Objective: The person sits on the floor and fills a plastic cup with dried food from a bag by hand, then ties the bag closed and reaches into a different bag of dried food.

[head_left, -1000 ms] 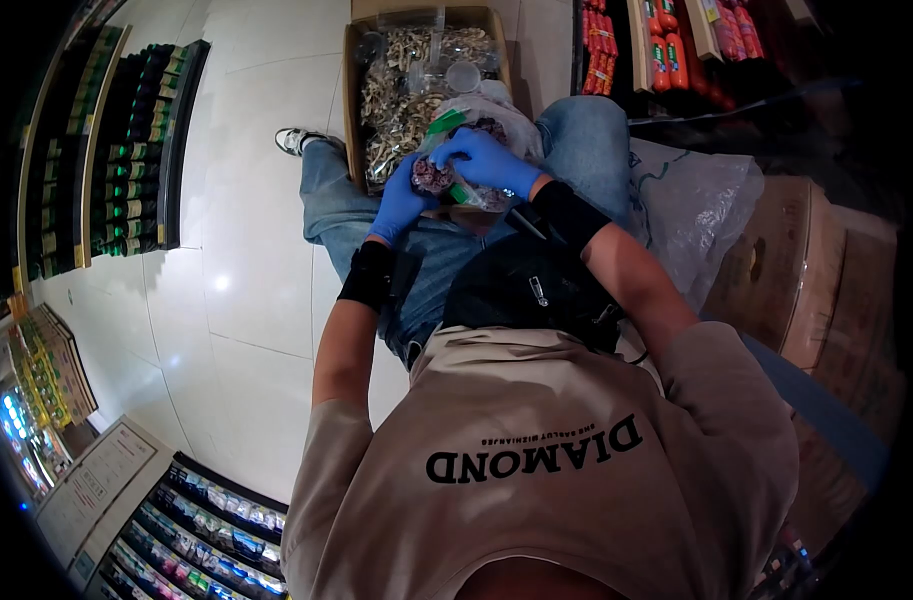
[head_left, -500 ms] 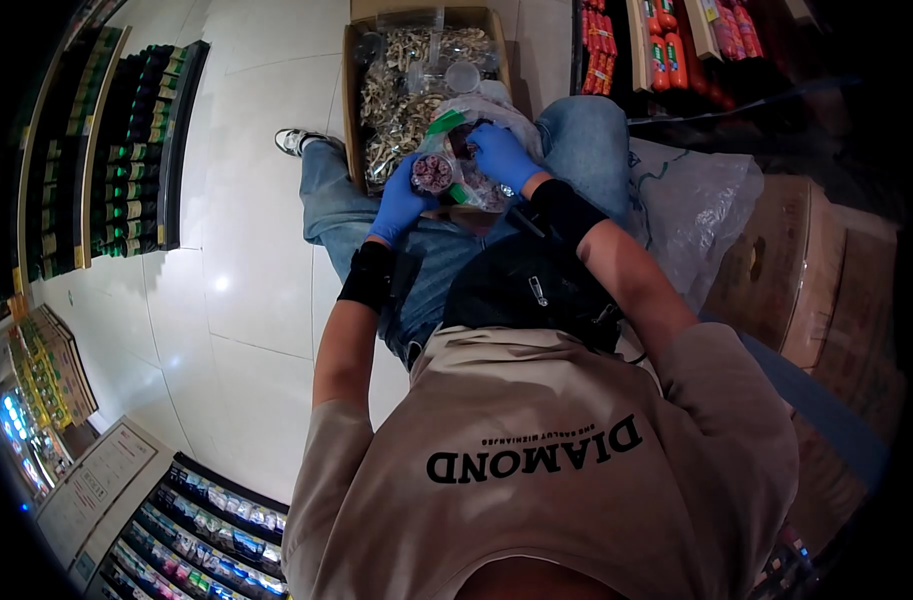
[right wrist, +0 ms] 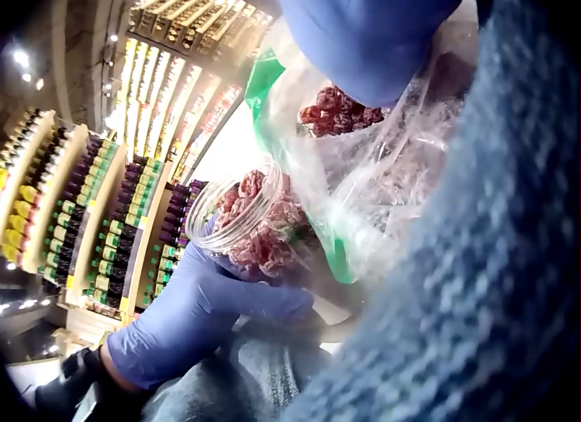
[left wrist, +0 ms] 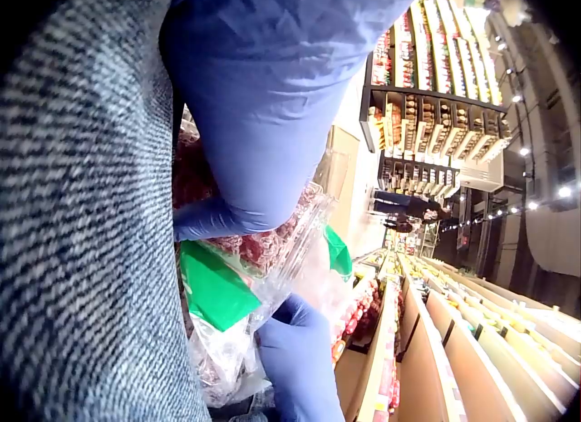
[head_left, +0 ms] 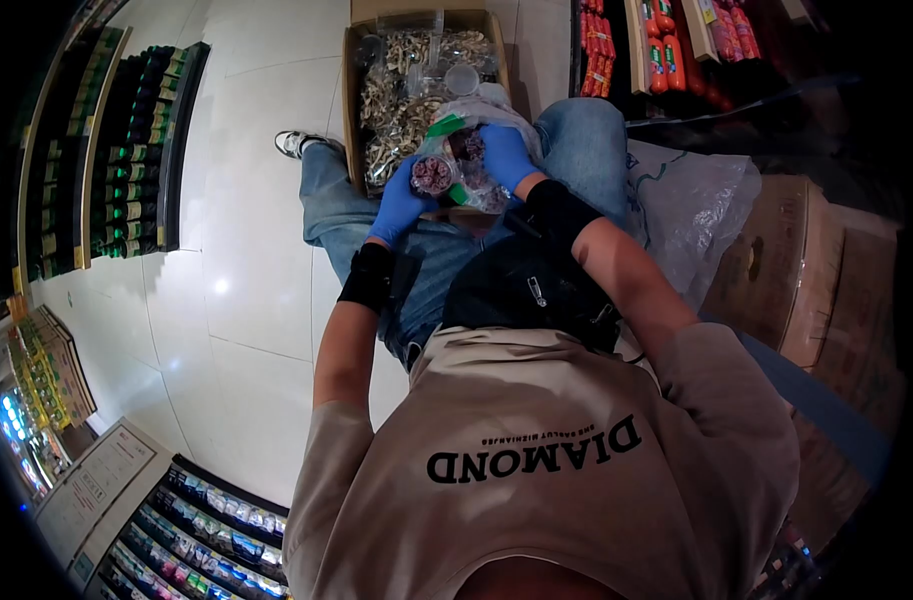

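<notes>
The right hand (head_left: pixel 509 155) had its fingertips hidden at the crinkled, translucent bag (right wrist: pixel 363 168); its grip could not be determined. To the left, the left hand (head_left: pixel 401 207) gripped a clear, round jar (right wrist: pixel 231 230) of wrinkled red pieces (head_left: pixel 433 175).

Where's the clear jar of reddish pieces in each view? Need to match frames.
Head: jar upper middle, gripped in the left hand.
Left wrist: jar near centre, partly hidden by that hand.
Right wrist: jar left of centre.
Shared landmark: green-marked plastic bag, beside the jar.
</notes>
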`<state>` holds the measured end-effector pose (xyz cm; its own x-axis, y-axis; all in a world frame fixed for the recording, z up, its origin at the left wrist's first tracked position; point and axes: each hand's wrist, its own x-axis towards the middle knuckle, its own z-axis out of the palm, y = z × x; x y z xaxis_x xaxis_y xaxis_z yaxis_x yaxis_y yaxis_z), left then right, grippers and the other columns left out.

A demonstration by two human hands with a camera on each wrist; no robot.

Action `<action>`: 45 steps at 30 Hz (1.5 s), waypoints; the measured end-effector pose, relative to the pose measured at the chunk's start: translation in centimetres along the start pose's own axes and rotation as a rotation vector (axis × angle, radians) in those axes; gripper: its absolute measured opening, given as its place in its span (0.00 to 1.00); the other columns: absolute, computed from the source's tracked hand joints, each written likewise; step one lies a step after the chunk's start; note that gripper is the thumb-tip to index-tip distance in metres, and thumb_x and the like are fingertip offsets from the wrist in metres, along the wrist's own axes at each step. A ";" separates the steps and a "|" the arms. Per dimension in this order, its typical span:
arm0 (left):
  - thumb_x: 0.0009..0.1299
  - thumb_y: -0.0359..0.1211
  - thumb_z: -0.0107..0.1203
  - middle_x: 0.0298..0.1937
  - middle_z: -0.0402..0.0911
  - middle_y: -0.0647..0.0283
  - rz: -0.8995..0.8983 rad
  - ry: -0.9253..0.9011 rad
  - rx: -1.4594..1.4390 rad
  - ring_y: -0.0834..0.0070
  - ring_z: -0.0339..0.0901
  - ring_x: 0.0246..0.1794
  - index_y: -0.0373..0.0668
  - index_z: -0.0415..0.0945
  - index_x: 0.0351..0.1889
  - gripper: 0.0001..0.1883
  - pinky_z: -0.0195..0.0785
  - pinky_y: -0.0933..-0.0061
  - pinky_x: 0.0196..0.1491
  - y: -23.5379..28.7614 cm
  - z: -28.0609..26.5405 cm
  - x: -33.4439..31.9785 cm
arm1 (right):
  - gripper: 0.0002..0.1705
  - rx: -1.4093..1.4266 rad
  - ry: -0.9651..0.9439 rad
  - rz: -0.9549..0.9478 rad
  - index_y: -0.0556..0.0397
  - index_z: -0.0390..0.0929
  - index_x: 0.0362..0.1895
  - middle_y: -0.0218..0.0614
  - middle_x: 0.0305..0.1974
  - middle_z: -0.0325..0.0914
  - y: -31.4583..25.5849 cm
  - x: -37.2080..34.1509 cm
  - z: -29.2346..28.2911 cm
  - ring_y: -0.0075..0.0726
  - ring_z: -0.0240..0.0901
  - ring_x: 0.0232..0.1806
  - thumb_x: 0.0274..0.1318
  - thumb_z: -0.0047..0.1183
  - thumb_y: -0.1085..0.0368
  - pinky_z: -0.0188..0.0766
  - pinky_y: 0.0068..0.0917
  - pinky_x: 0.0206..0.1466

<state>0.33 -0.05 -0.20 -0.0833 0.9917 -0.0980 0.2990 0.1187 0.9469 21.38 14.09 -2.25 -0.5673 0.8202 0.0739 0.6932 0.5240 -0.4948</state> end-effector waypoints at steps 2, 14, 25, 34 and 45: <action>0.45 0.23 0.72 0.55 0.81 0.56 -0.004 0.002 0.010 0.67 0.78 0.57 0.39 0.68 0.64 0.43 0.71 0.67 0.61 -0.2 0.0 0.0 | 0.09 0.022 0.038 0.008 0.55 0.82 0.36 0.55 0.36 0.81 -0.1 -0.1 -0.1 0.61 0.79 0.41 0.52 0.51 0.72 0.74 0.49 0.44; 0.45 0.24 0.72 0.55 0.81 0.55 -0.011 -0.008 -0.006 0.67 0.78 0.58 0.38 0.68 0.64 0.43 0.71 0.67 0.62 -0.1 0.0 0.0 | 0.13 0.974 -0.327 0.013 0.56 0.83 0.44 0.35 0.37 0.84 -4.3 0.5 -3.6 0.25 0.80 0.42 0.58 0.65 0.64 0.77 0.28 0.50; 0.50 0.25 0.70 0.52 0.80 0.61 0.012 -0.002 -0.033 0.73 0.77 0.54 0.40 0.71 0.60 0.36 0.71 0.69 0.58 0.1 0.0 -0.1 | 0.13 0.718 -0.338 -0.129 0.53 0.85 0.45 0.39 0.38 0.85 -6.1 -0.2 -4.5 0.34 0.83 0.40 0.55 0.64 0.65 0.77 0.31 0.46; 0.49 0.26 0.70 0.52 0.80 0.61 0.006 -0.004 -0.053 0.72 0.77 0.53 0.40 0.71 0.60 0.36 0.71 0.69 0.58 0.2 0.1 -0.1 | 0.10 0.621 -0.253 -0.314 0.54 0.84 0.41 0.41 0.35 0.83 -5.5 0.0 -3.7 0.40 0.82 0.38 0.55 0.65 0.65 0.77 0.34 0.44; 0.47 0.26 0.74 0.56 0.80 0.55 0.015 -0.020 -0.041 0.69 0.77 0.57 0.38 0.69 0.65 0.43 0.70 0.67 0.61 -0.6 0.0 0.2 | 0.09 0.464 -0.246 -0.364 0.52 0.83 0.37 0.44 0.37 0.81 -5.8 0.2 -3.8 0.52 0.78 0.41 0.53 0.62 0.61 0.73 0.43 0.46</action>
<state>0.17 0.03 -0.82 -0.0599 0.9942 -0.0898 0.2606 0.1024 0.9600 18.88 12.10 3.94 -0.8537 0.5031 0.1346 0.2033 0.5599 -0.8032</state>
